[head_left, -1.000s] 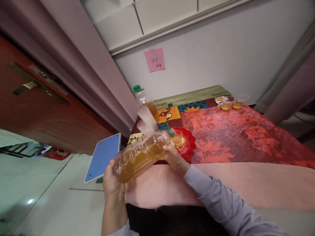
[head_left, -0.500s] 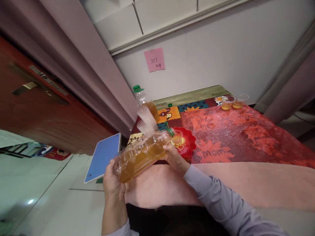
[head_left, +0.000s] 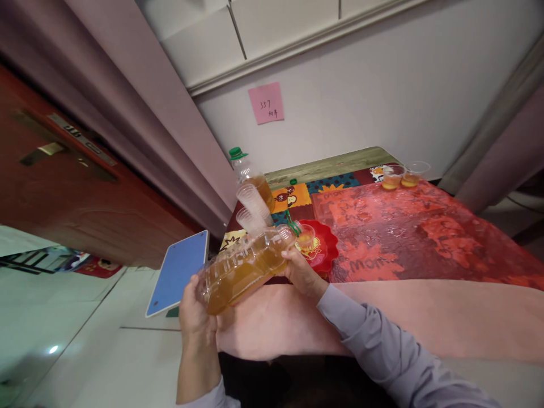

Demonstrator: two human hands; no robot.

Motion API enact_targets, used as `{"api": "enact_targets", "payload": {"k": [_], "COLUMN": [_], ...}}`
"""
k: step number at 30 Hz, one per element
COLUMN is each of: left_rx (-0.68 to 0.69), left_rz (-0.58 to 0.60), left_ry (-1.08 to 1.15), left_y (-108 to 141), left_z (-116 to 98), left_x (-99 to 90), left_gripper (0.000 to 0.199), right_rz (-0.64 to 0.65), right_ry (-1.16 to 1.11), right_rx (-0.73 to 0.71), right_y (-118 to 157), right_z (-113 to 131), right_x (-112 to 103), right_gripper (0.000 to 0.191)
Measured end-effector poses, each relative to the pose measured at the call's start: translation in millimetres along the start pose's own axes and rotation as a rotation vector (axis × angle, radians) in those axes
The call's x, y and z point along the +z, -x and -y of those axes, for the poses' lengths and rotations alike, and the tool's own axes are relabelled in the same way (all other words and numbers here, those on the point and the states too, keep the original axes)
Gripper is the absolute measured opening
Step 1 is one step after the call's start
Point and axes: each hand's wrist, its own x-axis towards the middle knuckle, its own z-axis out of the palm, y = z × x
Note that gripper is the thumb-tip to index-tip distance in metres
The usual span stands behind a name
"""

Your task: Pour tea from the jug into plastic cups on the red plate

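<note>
Both of my hands hold a large clear plastic bottle [head_left: 244, 272] of amber liquid, tilted with its mouth lower right. My left hand [head_left: 196, 309] grips the base end, and my right hand [head_left: 300, 271] is closed around the neck end. The green-rimmed mouth leans over a small clear plastic cup [head_left: 306, 237] with some amber liquid in it. That cup stands in a red scalloped plate [head_left: 330, 256]. Behind the bottle are stacked clear plastic cups [head_left: 254, 207], partly hidden by it.
A second bottle [head_left: 257, 184] with a green cap stands at the back left. Near it lies a small green cap [head_left: 293, 182]. Two cups [head_left: 391, 177] holding a little liquid stand at the far right. A blue board [head_left: 181, 269] is left of the patterned table [head_left: 382, 232].
The bottle and both hands stay almost in the same place. Liquid in the cup looks about the same; no clear change shows there.
</note>
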Motion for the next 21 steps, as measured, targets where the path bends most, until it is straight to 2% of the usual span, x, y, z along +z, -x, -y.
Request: {"api": "enact_targets", "payload": {"k": [6,10,15,18,21], "left_rx": [-0.019,-0.015,-0.063,-0.094,-0.076], "left_rz": [-0.007,0.023,0.118,0.125,0.143], "left_ry": [-0.022,0.018,0.147,0.231,0.251], "left_y": [-6.9,-14.8,-16.1,-14.5,-15.0], "left_z": [6.1,26.2,54.6,66.7,78.1], "left_x": [-5.0,-10.6,-7.5,-4.8,-5.4], "left_gripper": [0.017,0.022,0.031,0.031,0.031], "right_rz": [0.002,0.012,-0.042,-0.048,-0.022], "right_ry": [0.013,0.127,0.318,0.41,0.483], "right_rx": [-0.019,-0.176,-0.337,-0.362,-0.324], "right_y": [1.9,3.6,6.2,9.5,13.2], "right_z": [1.3,8.3,20.8,25.5,28.6], "right_x": [2.7,3.6,6.2,11.4,17.2], "right_gripper": [0.061,0.066,0.075,0.071,0.066]}}
